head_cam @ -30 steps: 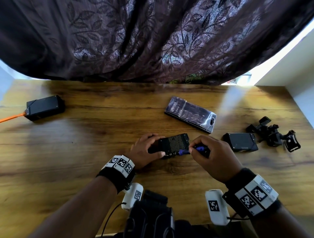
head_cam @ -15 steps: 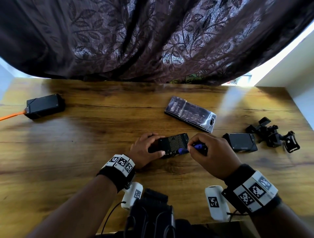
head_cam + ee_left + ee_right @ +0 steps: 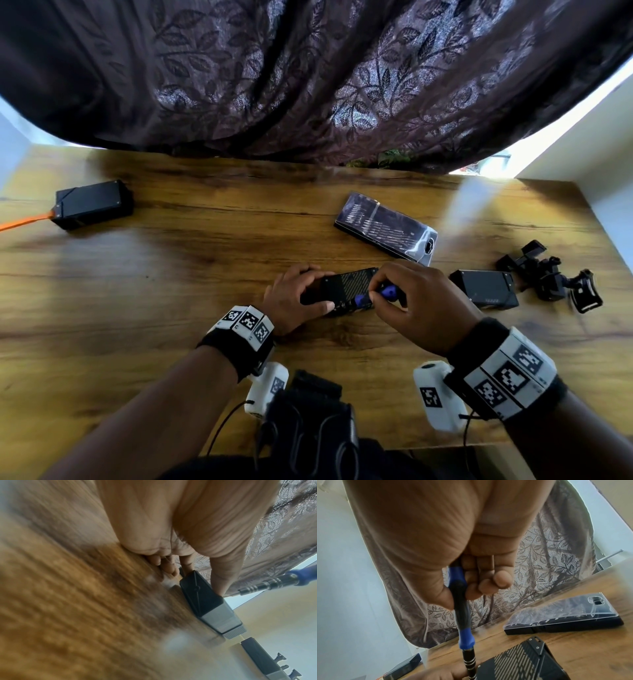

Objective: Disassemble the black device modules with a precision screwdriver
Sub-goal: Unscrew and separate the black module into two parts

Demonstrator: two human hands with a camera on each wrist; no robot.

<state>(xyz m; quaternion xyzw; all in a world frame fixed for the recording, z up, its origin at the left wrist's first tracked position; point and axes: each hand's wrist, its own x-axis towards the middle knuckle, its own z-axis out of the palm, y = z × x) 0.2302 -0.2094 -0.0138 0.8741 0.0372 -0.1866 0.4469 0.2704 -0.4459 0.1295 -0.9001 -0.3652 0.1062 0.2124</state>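
A black device module [image 3: 346, 289] with a ribbed top lies mid-table; my left hand [image 3: 296, 301] grips its left end, thumb on the near corner. In the left wrist view the module [image 3: 200, 596] sits under my thumb. My right hand [image 3: 411, 301] pinches a blue-and-black precision screwdriver [image 3: 373, 297], its metal tip down at the module's near edge beside my left thumb. From the right wrist, the screwdriver [image 3: 462, 615] runs down toward the module [image 3: 522, 661]. The screw itself is hidden.
A second black module [image 3: 486, 289] and a black clamp mount [image 3: 551, 275] lie to the right. A bit case with a clear lid [image 3: 385, 228] sits behind the hands. Another black box with an orange cable [image 3: 92, 204] rests far left. A dark curtain [image 3: 308, 78] hangs behind the table.
Both hands stay on the module; the right hand has shifted slightly on the screwdriver handle, its tip staying at the module's near edge.
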